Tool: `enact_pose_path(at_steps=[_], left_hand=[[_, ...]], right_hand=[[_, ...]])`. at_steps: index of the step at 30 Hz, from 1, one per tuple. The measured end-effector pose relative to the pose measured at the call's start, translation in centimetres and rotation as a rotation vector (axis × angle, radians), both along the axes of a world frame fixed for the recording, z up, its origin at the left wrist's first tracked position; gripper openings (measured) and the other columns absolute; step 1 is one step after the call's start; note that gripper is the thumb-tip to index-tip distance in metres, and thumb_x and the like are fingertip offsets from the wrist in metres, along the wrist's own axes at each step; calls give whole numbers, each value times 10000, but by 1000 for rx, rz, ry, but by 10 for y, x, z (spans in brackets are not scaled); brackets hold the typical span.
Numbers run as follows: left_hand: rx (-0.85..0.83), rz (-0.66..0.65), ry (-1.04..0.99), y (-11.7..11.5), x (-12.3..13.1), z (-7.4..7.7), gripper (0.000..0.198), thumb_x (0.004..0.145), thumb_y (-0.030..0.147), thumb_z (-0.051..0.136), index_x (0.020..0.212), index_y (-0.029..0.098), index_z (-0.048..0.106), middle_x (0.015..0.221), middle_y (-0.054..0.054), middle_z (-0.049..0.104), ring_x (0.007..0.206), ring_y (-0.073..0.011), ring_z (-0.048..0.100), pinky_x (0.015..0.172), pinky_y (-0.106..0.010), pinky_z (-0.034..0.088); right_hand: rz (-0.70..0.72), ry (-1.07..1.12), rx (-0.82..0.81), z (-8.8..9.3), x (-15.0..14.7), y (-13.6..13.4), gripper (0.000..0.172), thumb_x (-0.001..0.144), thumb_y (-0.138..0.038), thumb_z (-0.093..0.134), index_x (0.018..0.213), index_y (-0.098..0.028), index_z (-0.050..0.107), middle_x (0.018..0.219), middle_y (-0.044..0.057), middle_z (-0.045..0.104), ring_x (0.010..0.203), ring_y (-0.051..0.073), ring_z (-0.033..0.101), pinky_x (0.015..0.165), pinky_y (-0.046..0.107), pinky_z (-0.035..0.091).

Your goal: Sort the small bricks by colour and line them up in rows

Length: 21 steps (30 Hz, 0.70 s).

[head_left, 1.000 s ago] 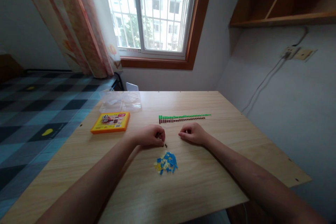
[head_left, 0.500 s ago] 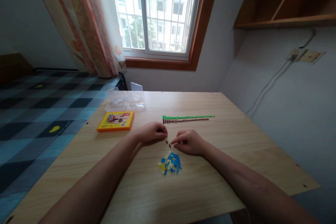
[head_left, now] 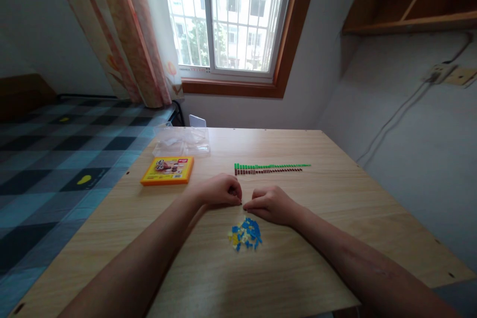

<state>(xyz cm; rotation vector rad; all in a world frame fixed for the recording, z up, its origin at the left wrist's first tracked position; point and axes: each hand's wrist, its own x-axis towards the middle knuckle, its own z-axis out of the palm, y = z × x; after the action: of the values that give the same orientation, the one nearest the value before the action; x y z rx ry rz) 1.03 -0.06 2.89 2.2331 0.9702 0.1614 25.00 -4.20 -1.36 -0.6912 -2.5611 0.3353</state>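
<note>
My left hand [head_left: 222, 191] rests on the table with its fingers closed; a tiny dark piece [head_left: 240, 203] shows at its fingertips. Close to its right, my right hand [head_left: 271, 204] has its fingers pressed together, pointing left, and a dark speck lies by the tips. Whether it holds that speck is too small to tell. Nearer the front lies a pile of small blue, yellow and pale pieces [head_left: 250, 231]. Beyond the hands, a row of green pieces [head_left: 257, 166] runs above a row of dark brown pieces [head_left: 261, 172].
An orange-yellow box [head_left: 167, 171] lies at the left of the wooden table [head_left: 316, 268]. Clear plastic trays [head_left: 181, 146] stand behind it. A checked bed [head_left: 74, 159] is left of the table, a wall with a cable [head_left: 383, 124] on the right.
My left hand has moved down and right onto the small brown pieces, its fingertips now nearly at those of my right hand. The whole view has shifted slightly.
</note>
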Motion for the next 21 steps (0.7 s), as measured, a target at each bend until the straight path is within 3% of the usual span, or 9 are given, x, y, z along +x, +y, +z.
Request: enact_pose_path(at_steps=[11,21], left_hand=[[36,-14,6,0,1,-1,170,700,235,692,827,174,787,767,-10,688,692,-134,573,612,-220,424],[22,-26,4,3,1,-5,160,708,248,706,828,187,791,772,-15,685,702,-140,577,616,-227,423]], right_hand=[[-87,-194,211,12,-6,-6,193,988,-273,552,883,-226,707,774,6,667,662,130,544,622,282,305],[-230,-205,159,15,10,-1,216,979,-229,528,821,-195,671,798,21,675,706,136,580,644,273,326]])
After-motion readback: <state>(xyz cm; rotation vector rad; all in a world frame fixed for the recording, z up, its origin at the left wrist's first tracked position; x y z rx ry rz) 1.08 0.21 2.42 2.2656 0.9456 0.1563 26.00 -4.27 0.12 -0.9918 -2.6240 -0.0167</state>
